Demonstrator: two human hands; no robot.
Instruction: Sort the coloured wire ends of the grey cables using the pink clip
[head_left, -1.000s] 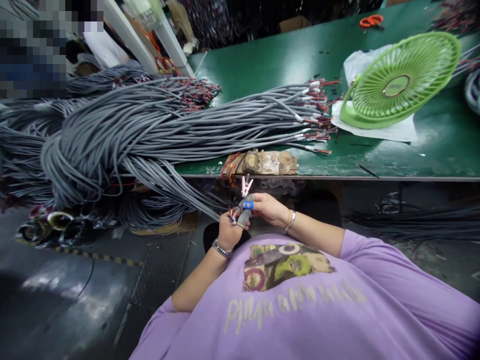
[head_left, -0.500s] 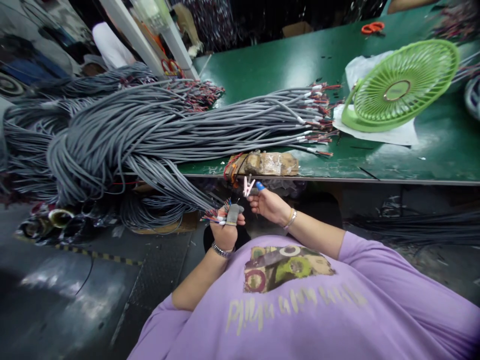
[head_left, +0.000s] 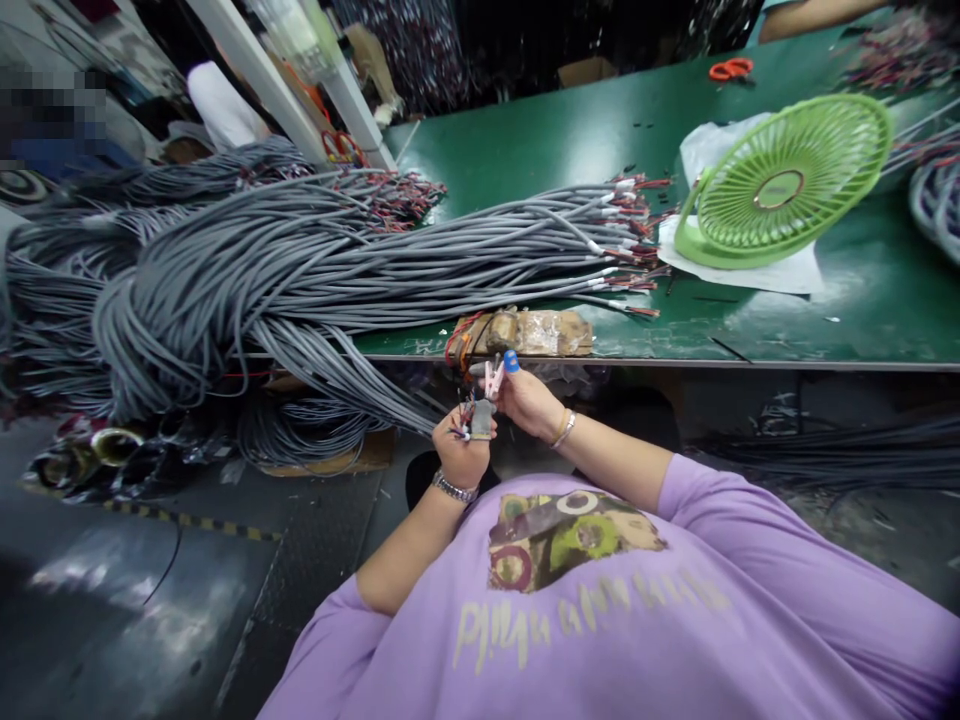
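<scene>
Just below the table edge, my left hand (head_left: 463,455) is closed round the ends of several grey cables (head_left: 394,392). Thin coloured wires stick out of it, and a grey wrap (head_left: 481,420) covers its thumb. Close by on the right, my right hand (head_left: 531,405) pinches a small pink peg-like tool (head_left: 493,380) with two arms in a V. A blue cover (head_left: 511,361) sits on that thumb. The tool is right above the wire ends; whether it touches them I cannot tell.
A large heap of grey cables (head_left: 315,260) lies across the green table (head_left: 555,140). A wooden block (head_left: 555,333) sits at the front edge. A green fan (head_left: 787,185) stands right, orange-handled scissors (head_left: 731,69) behind. Another person's arm (head_left: 821,18) shows at the far right.
My left hand has moved right and slightly up with the cable ends. My right hand has come slightly left and down, so the two hands are now almost together.
</scene>
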